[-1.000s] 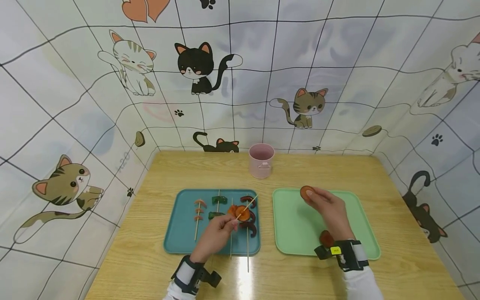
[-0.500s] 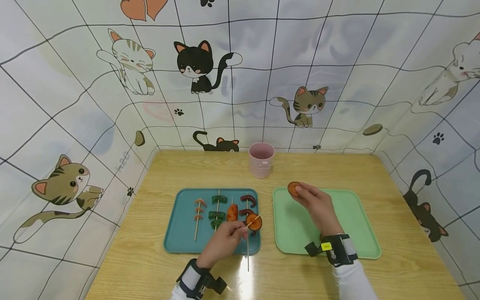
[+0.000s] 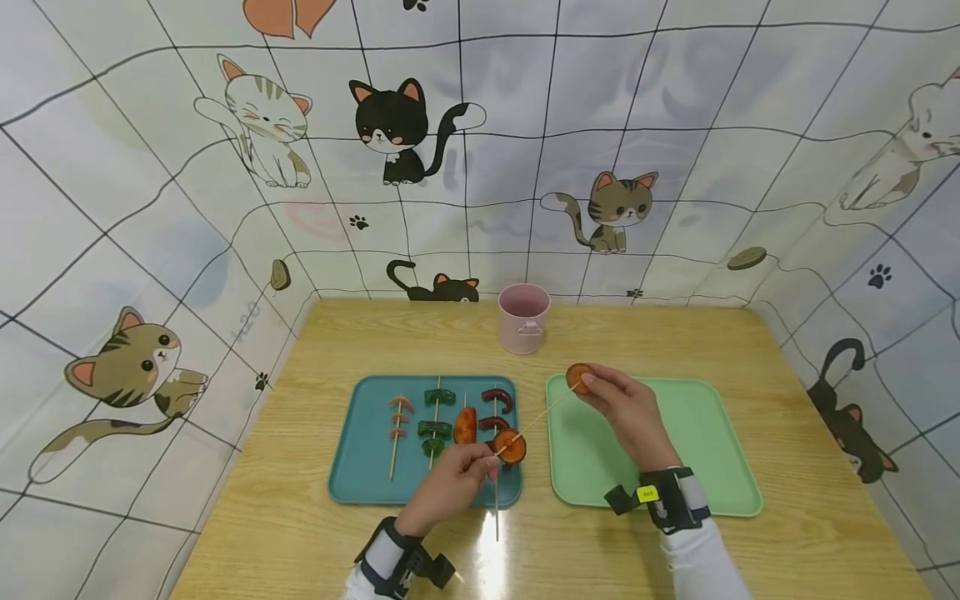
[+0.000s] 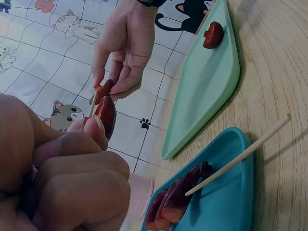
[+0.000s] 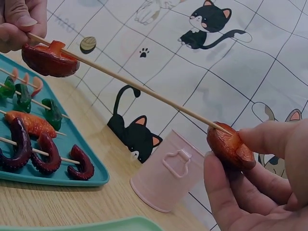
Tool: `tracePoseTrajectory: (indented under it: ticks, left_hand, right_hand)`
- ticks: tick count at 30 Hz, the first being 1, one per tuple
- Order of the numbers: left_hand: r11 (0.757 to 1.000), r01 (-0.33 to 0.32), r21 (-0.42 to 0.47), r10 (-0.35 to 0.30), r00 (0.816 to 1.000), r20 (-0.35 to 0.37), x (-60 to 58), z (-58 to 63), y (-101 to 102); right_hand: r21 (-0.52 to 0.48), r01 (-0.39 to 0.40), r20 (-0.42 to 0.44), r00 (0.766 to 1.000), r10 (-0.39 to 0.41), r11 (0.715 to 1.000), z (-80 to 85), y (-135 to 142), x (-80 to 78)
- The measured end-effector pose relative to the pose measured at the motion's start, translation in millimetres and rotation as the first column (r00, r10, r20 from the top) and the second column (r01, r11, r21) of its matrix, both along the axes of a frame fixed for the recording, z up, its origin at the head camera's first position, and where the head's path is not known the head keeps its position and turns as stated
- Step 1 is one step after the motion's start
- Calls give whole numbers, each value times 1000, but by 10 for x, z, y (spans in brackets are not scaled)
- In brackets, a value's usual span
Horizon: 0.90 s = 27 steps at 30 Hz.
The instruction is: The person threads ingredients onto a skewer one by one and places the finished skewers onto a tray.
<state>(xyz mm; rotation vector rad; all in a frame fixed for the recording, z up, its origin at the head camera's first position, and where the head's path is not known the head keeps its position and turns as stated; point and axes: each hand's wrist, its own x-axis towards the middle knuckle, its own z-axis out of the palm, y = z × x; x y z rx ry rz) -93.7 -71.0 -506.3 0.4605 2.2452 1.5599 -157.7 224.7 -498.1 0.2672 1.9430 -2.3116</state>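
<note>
My left hand [image 3: 448, 486] pinches a bamboo skewer [image 5: 139, 86] close to a brown mushroom [image 3: 510, 447] threaded on it. The skewer slants up to the right, over the gap between the two trays. In my right hand [image 3: 633, 412], thumb and fingers pinch a second mushroom [image 5: 228, 149], its stem side towards the skewer. The skewer's point meets this mushroom beside the stem in the right wrist view. Another mushroom [image 4: 213, 35] lies on the green tray [image 3: 720, 442], hidden behind my right arm in the head view.
A blue tray [image 3: 341, 467] on the left bears several skewers: pale pink pieces [image 3: 397, 421], green pepper pieces [image 3: 435, 429], an orange-brown piece [image 3: 465, 423] and dark red octopus tentacles [image 3: 497, 402]. A pink cup [image 3: 522, 321] stands behind the trays, near the cat-print wall.
My right hand has moved left with its mushroom. My left hand has shifted right with the skewer, whose tip now meets that mushroom.
</note>
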Motion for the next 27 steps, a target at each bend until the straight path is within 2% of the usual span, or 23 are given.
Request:
tracePoseTrajectory:
  ticks: [9,17,20,27]
  left_hand:
    - [999,5,38,-7,999,46,2,0,-13]
    - [1000,-1,14,0,999,36,1,18,9]
    - [1000,-11,3,11,1000,23,-2,23,29]
    - [999,-35,-23,35,999,-18,-19,-10,49]
  right_hand:
    - [-7,-13,-25,1000,13,1000,-4,25,9]
    - [118,-53,-58,996,60,992,-43,15,38]
    - [141,-73,-50,996,80,987,-38,-15,47]
    - [146,-71,16,997,70,987,1,-77,74]
